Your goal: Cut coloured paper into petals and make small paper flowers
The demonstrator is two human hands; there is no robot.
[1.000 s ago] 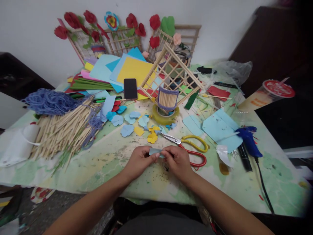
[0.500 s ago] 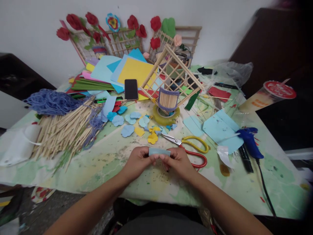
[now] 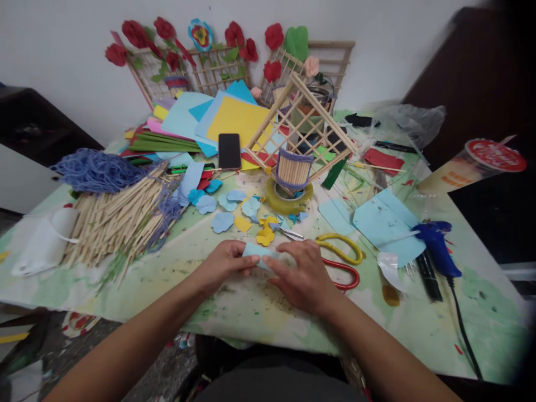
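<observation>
A small light blue paper piece (image 3: 256, 254) is pinched between the thumb and fingers of my left hand (image 3: 228, 261), above the front of the table. My right hand (image 3: 304, 276) has its fingers spread apart, with the thumb tip against the paper's right end. Just beyond the right hand lie scissors (image 3: 341, 241) with one yellow and one red handle loop, the blades partly covered by that hand. Blue paper flowers (image 3: 223, 222) and a yellow paper flower (image 3: 265, 235) lie behind the paper piece.
Wooden sticks (image 3: 121, 223) and purple yarn (image 3: 98, 170) cover the left side. A lattice frame (image 3: 301, 120) leans over a tape roll (image 3: 288, 204). On the right are a blue glue gun (image 3: 438, 245), a light blue sheet (image 3: 387, 223) and a drink cup (image 3: 469, 164). A phone (image 3: 229, 151) lies behind.
Both hands held the folded-looking paper strip by its ends before. Now my right hand has loosened and spread its fingers, and the paper shows a wider face, tilted in my left hand.
</observation>
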